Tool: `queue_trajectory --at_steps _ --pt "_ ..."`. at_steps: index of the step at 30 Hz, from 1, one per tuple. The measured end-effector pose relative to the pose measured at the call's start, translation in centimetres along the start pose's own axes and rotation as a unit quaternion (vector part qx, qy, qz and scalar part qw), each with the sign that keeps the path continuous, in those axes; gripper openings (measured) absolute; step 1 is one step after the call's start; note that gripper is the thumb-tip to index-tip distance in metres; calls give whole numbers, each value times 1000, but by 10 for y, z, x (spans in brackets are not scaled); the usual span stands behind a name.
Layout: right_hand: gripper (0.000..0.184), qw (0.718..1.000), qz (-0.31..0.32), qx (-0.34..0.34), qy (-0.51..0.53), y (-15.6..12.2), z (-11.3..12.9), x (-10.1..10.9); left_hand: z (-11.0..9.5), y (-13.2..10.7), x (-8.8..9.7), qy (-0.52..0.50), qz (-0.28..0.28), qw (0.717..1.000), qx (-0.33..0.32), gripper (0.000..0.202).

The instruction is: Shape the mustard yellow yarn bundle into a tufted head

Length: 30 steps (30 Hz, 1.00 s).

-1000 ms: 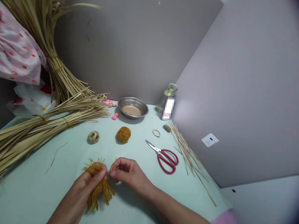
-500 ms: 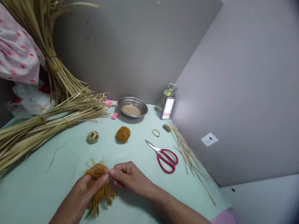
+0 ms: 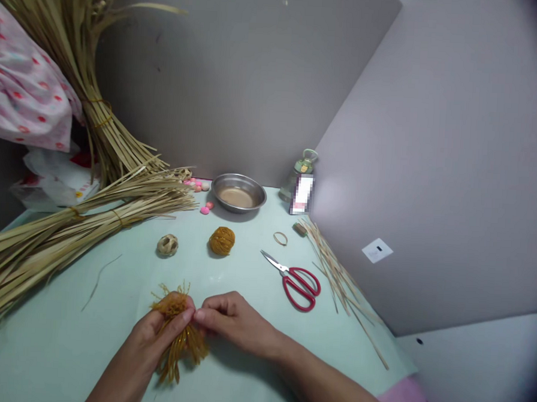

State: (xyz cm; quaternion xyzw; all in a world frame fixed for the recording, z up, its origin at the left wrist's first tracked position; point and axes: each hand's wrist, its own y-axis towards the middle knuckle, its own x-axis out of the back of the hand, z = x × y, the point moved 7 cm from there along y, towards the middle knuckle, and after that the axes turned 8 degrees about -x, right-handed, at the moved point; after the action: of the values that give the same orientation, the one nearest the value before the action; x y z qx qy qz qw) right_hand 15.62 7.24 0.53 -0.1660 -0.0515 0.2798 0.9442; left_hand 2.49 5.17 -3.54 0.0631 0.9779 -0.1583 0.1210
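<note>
A golden-brown yarn tassel (image 3: 183, 346) is pinched in my left hand (image 3: 165, 327), its looped strands hanging below and short ends sticking up above the fingers. My right hand (image 3: 233, 320) meets it from the right, thumb and fingertips pressed together at the tassel's edge; what they pinch is too small to make out. Beyond the hands lie a ball of the same yarn (image 3: 222, 241) and a small woven openwork ball (image 3: 168, 245). Red-handled scissors (image 3: 291, 279) lie to the right with their blades slightly apart.
Bundles of dried straw strips (image 3: 82, 227) cover the left side. A metal bowl of liquid (image 3: 238, 193) stands at the back, with pink pebble-like pieces (image 3: 205, 210) beside it. A bottle (image 3: 292, 181), a propped phone (image 3: 302, 194), a small ring (image 3: 280, 239) and thin sticks (image 3: 336, 273) are right.
My right fingertips have shifted slightly left, closer to my left thumb. The tassel stays in my left hand, and the things on the table have not moved.
</note>
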Motion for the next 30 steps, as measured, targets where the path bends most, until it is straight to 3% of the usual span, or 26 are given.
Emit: queue_trajectory --at_steps 8,24,30 --pt "51 994 -86 23 62 3 0 12 4 0 2 3 -3 1000 21 37" --pt "35 989 -86 -19 117 4 -6 8 6 1 0 13 19 1000 19 34" --pt "25 989 -77 -41 116 3 -10 5 3 -2 -5 -35 16 998 42 33"
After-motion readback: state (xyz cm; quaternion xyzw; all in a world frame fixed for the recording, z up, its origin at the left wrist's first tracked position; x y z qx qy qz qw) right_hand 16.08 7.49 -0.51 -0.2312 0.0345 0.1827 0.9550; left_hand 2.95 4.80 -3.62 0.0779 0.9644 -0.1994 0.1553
